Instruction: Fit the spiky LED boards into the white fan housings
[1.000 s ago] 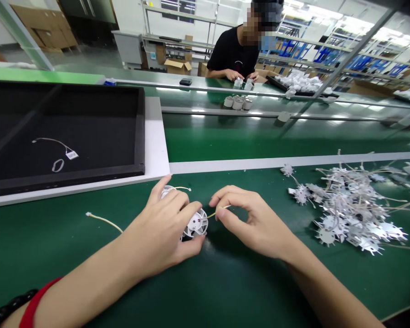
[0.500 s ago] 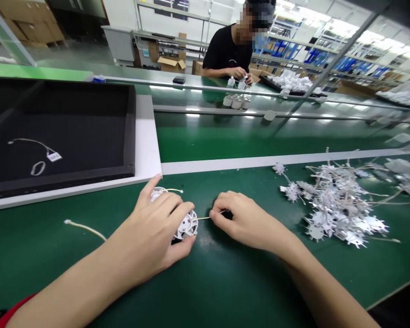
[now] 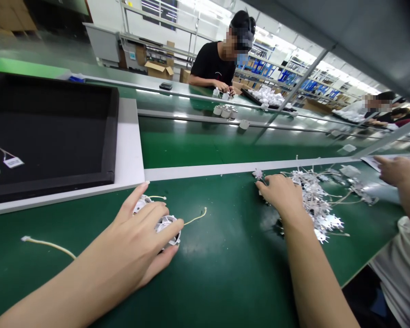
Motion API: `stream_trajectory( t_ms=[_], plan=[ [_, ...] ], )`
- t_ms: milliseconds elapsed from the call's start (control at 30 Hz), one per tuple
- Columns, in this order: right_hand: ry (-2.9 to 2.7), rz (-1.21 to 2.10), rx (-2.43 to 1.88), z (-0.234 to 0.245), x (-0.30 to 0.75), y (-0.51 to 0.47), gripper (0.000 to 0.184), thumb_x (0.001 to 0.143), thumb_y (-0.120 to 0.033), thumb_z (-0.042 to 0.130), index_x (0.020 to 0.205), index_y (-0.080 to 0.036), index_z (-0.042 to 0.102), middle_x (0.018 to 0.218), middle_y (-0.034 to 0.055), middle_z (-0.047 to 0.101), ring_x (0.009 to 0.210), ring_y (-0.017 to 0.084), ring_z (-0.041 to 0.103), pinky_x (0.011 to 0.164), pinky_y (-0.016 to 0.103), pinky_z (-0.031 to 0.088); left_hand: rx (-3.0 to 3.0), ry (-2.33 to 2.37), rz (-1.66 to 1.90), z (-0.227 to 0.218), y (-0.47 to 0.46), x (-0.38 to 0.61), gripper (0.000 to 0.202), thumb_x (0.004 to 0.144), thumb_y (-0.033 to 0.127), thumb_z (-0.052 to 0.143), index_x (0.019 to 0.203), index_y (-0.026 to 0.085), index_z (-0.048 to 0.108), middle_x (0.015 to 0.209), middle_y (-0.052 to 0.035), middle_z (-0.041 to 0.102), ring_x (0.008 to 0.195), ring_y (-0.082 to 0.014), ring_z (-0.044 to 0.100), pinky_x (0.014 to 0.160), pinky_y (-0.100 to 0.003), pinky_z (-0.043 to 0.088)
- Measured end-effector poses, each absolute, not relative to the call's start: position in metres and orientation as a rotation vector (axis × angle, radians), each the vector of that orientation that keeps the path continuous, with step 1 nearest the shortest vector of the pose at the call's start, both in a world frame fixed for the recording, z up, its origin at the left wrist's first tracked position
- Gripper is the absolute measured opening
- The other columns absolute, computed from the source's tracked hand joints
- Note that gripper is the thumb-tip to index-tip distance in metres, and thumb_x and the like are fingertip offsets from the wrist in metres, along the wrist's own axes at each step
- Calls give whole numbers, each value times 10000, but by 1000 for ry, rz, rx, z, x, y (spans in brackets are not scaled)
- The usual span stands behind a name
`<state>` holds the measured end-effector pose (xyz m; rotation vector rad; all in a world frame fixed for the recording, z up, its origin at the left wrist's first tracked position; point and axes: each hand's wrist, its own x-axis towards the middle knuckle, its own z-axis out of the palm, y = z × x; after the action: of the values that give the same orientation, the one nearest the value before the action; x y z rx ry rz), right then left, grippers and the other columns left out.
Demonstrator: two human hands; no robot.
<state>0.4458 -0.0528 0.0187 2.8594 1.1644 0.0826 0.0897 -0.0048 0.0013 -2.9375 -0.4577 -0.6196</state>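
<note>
My left hand (image 3: 136, 237) lies over white round plastic housings, its thumb and fingers around the nearer housing (image 3: 164, 223). A thin yellowish wire (image 3: 196, 218) runs right from that housing, its end loose on the table. A second white housing (image 3: 140, 203) shows partly beyond my fingers, with a short wire of its own. My right hand (image 3: 282, 193) reaches over the left side of a heap of shiny star-shaped plates with wires (image 3: 323, 205). Its visible fingers are apart and it covers some plates; whatever its fingertips touch is hidden. One star-shaped plate (image 3: 257, 173) lies just beyond them.
A black tray (image 3: 54, 123) holding a labelled wire (image 3: 13, 161) stands at the left. Another loose wire (image 3: 51, 243) lies beside my left forearm. At the right, another person's hand (image 3: 396, 171) extends over the table. A co-worker (image 3: 212, 64) works across the line.
My right hand has let go of the wire at the housing and moved right to the heap. My left hand stays on the housings. Another person's arm has come into view at right.
</note>
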Motion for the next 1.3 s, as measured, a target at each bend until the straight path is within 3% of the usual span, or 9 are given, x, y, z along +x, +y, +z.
stream_trajectory(
  t_ms=[133, 233, 367, 567, 667, 767, 967, 1200, 1300],
  plan=[
    [1190, 21, 2909, 10, 452, -52, 283, 1031, -359, 706, 1243, -171, 701, 1314, 99, 703, 1189, 282, 688, 1035, 535, 563, -2937, -571, -775, -7, -8, 90, 403, 1103, 316, 346, 1066, 254, 743, 1068, -96, 736, 1099, -316, 731, 1255, -687, 278],
    [1374, -44, 2989, 8, 450, -48, 263, 1032, -355, 705, 1219, -171, 704, 1288, 94, 708, 1165, 273, 691, 1018, 519, 569, -2999, -585, -719, -7, -10, 89, 306, 1079, 330, 436, 1151, 252, 723, 1183, -110, 725, 1219, -344, 688, 1284, -684, 217],
    [1781, -271, 3123, 13, 434, -42, 234, 1029, -389, 690, 1075, -160, 707, 1147, 77, 732, 1109, 263, 695, 1016, 512, 548, -3062, -622, -795, 6, -11, 89, 273, 1093, 328, 450, 1164, 238, 698, 1193, -102, 724, 1233, -324, 682, 1299, -659, 180],
    [2483, -1450, 2841, 25, 372, -48, 492, 897, -716, 680, 921, -225, 654, 1017, 99, 786, 922, 243, 731, 895, 423, 596, -3156, -823, -1010, 23, -15, 89, 265, 1098, 299, 481, 1330, 289, 611, 1276, -42, 738, 1247, -254, 692, 1310, -595, 249],
    [2529, -2136, 2411, 26, 337, -58, 504, 863, -726, 740, 885, -232, 642, 951, 83, 804, 772, 198, 739, 792, 374, 623, -3237, -1111, -1131, 26, -17, 87, 452, 1084, 452, 526, 1518, 336, 481, 1423, -71, 693, 1273, -296, 705, 1073, -474, 602],
    [2422, -2594, 2036, 23, 315, -63, 476, 874, -677, 779, 876, -222, 639, 843, 52, 784, 651, 160, 707, 689, 328, 614, -3421, -1319, -1299, 30, -17, 84, 544, 1054, 512, 606, 1562, 402, 445, 1430, -46, 708, 1190, -255, 767, 718, -239, 691],
    [2227, -2947, 1767, 18, 310, -62, 398, 918, -565, 802, 871, -215, 619, 768, 10, 757, 590, 110, 648, 638, 260, 557, -3744, -1412, -1411, 45, -10, 88, 243, 1005, 342, 659, 1246, 340, 695, 974, 51, 852, 928, -193, 834, 591, -152, 647],
    [2259, -2837, 1832, 20, 309, -64, 330, 929, -504, 811, 940, -211, 661, 797, 19, 758, 690, 137, 685, 690, 281, 565, -3646, -1435, -1645, 52, -5, 95, 103, 935, 220, 686, 889, 255, 772, 832, 41, 845, 758, -177, 830, 694, -177, 679],
    [2320, -2690, 1985, 24, 306, -68, 357, 849, -330, 911, 1091, -239, 665, 915, -5, 751, 769, 123, 663, 742, 259, 543, -3600, -1518, -1612, 53, -4, 94, 82, 920, 261, 711, 889, 235, 782, 832, 10, 847, 767, -217, 838, 686, -219, 696]
  ],
)
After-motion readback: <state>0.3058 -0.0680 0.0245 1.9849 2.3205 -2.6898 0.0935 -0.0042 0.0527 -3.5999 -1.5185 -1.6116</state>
